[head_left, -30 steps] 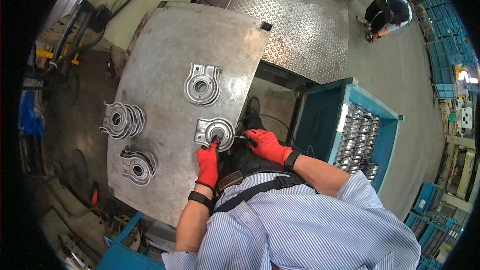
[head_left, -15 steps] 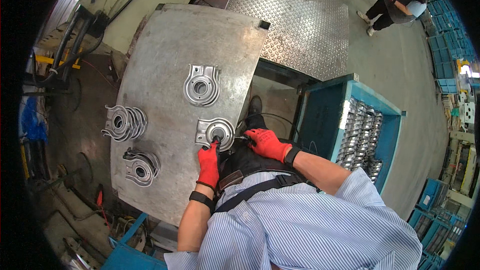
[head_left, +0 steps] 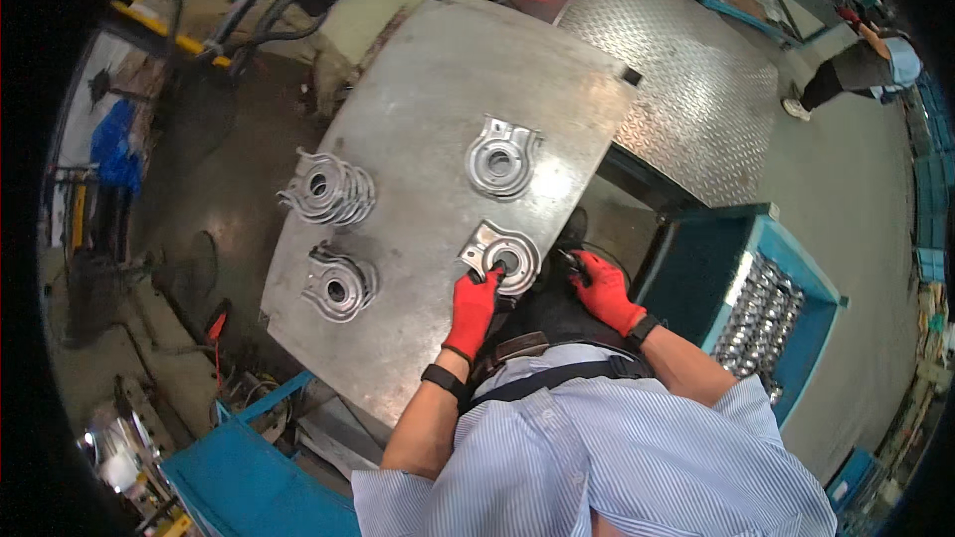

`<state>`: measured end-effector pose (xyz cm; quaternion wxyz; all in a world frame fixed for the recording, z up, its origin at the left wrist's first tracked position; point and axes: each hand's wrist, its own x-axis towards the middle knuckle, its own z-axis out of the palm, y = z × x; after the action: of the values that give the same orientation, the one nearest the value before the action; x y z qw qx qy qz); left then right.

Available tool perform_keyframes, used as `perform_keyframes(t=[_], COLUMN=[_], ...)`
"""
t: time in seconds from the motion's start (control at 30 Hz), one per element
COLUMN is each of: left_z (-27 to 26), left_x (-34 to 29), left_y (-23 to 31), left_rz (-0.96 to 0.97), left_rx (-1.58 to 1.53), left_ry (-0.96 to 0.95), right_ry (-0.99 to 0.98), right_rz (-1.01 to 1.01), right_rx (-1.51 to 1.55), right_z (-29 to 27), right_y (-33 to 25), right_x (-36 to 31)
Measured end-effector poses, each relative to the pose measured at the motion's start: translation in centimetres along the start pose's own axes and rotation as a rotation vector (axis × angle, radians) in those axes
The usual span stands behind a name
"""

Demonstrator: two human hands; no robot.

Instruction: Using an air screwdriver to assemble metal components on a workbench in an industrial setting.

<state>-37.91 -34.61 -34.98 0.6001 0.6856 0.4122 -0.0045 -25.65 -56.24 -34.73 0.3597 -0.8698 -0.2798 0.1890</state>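
On the steel table's near right edge lies a stamped metal bracket [head_left: 486, 243] with a round, flanged ring. My left hand [head_left: 473, 313], in a red glove with dark fingertips, grips the near left side of this ring, fingers at its central hole. To the right, my right hand [head_left: 605, 293] is gloved alike and held off the bracket, beyond the table edge. Its fingers are closed around a small, thin, dark thing, too small to name. Similar brackets sit in a pile [head_left: 500, 164] farther up the table, and in two stacks, one farther left [head_left: 350, 194] and one nearer [head_left: 338, 290].
The steel table [head_left: 428, 89] fills the middle. At the right stands a blue bin [head_left: 811, 323] holding rows of shiny metal parts. A patterned steel plate [head_left: 686, 70] lies beyond the table. Another person [head_left: 854, 75] stands at the far right. A blue cart [head_left: 254, 472] is at the lower left.
The view has swung, so the table sits farther right and tilted. My right hand has drawn slightly away from the bracket; my left hand stays on it. The bracket has turned slightly on the table.
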Motion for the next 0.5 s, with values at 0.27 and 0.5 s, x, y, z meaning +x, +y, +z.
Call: perform_keyframes(t=[0.27,0.5], left_z=[-9.7,-20.6], left_x=[-6.3,-5.2], left_y=[4.3,3.9], left_rz=[0.072,0.115], left_rx=[0.330,0.394], left_ry=[0.584,0.847], right_ry=[-0.005,-0.036], right_rz=[0.087,0.088], right_rx=[-0.014,-0.003], right_z=[-0.7,-0.7], right_y=[0.7,1.0], right_x=[-0.7,-0.5])
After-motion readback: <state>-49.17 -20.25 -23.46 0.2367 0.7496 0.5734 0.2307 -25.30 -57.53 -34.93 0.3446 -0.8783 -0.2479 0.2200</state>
